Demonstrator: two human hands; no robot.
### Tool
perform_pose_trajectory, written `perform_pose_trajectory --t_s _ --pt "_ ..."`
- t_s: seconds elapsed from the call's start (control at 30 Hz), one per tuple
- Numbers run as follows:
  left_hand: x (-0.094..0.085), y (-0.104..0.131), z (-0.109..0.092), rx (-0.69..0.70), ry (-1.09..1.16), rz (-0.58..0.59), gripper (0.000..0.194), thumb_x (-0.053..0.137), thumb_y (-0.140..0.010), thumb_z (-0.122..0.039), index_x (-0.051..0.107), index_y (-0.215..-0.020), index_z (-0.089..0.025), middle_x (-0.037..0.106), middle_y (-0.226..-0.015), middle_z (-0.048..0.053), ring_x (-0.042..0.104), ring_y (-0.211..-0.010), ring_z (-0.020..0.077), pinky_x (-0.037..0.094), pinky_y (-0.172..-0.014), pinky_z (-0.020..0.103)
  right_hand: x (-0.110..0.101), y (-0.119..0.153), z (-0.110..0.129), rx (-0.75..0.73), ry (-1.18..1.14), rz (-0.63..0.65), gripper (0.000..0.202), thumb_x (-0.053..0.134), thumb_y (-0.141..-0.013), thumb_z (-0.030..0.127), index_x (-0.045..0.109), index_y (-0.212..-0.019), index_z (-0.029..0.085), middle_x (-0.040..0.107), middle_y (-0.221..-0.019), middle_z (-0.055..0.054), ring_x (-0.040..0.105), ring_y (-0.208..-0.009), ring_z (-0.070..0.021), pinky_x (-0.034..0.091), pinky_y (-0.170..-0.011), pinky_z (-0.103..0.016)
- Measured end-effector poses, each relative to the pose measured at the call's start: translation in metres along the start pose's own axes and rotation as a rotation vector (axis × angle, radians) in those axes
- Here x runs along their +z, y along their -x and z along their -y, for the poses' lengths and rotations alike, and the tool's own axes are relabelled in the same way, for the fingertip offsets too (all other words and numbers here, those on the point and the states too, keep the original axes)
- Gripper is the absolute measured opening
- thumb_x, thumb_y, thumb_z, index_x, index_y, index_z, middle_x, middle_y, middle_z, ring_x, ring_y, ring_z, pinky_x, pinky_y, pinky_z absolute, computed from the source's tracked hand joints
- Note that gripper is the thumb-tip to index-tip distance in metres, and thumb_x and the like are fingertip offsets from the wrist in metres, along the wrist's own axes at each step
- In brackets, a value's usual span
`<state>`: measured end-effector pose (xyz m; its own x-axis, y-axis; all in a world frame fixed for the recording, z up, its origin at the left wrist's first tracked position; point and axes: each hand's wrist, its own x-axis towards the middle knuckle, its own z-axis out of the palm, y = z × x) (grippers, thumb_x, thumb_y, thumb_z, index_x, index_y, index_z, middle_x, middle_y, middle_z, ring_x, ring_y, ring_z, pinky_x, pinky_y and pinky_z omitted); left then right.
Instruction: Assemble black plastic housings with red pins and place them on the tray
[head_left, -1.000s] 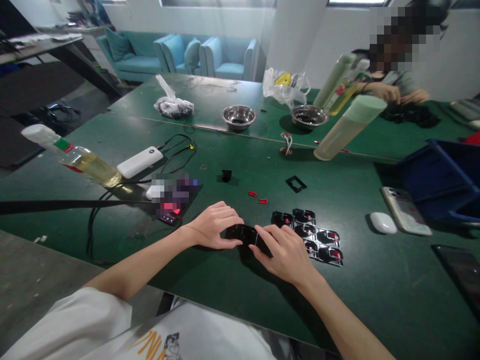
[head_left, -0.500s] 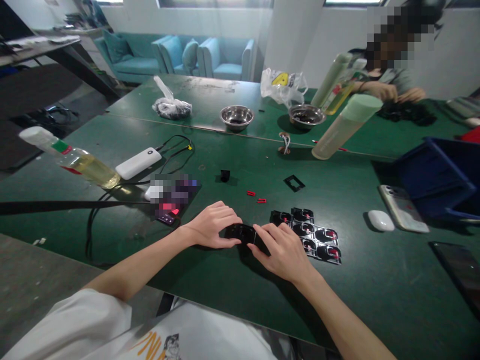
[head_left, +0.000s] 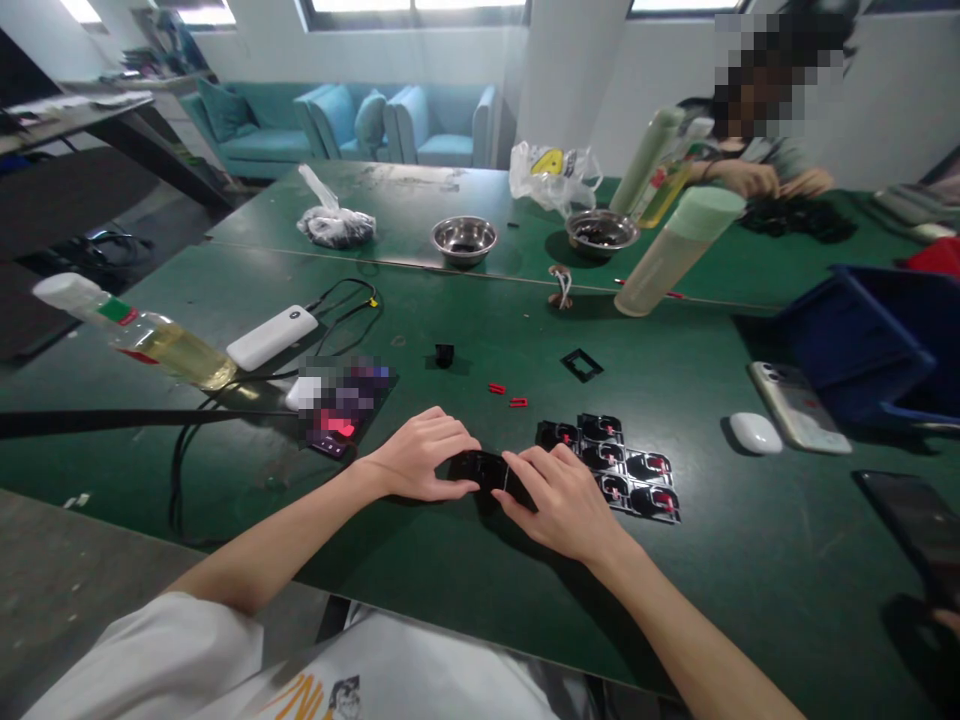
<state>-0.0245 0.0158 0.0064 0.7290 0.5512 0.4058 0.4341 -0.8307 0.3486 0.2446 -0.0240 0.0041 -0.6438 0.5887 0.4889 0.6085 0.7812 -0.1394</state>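
A black plastic part [head_left: 484, 470] is held low over the green table, between both hands. My left hand [head_left: 427, 455] pinches its left end, and my right hand [head_left: 555, 500] grips its right end. Just right of my right hand lie several black pieces with red bits [head_left: 649, 467]. Beyond the hands are two small red clips [head_left: 497, 389], a small black block [head_left: 444, 355] and a flat black frame [head_left: 582, 365]. My fingers hide the ends of the held part.
Around the green table [head_left: 465, 320] are a drink bottle [head_left: 172, 345], a white power bank [head_left: 272, 337], a phone, cables, two metal bowls [head_left: 464, 240], a green-capped bottle [head_left: 675, 255], white case [head_left: 754, 434] and blue bin [head_left: 862, 340]. Across it, a person's hands [head_left: 750, 180] touch dark items.
The view has shifted slightly, so the table items sit a little further left. Both hands keep their hold on the black part. At the lower right edge, part of another hand has appeared near a dark phone.
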Motion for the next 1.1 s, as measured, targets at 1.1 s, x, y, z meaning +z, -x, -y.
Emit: perform_pose_trajectory --t_s 1.1 --pt "0.0017 -0.0002 0.0015 -0.004 -0.007 0.059 0.033 0.069 -0.096 -0.048 0.069 -0.111 -0.018 0.074 -0.100 0.007 0.065 -0.090 0.0223 0.048 -0.082 0.037 0.0021 0.0013 0.0007 -0.004 0.018 0.040 0.026 0.066 -0.102 0.033 0.070 -0.117 0.012 0.073 -0.095 -0.011 0.062 -0.080 -0.0222 0.041 -0.073 -0.038"
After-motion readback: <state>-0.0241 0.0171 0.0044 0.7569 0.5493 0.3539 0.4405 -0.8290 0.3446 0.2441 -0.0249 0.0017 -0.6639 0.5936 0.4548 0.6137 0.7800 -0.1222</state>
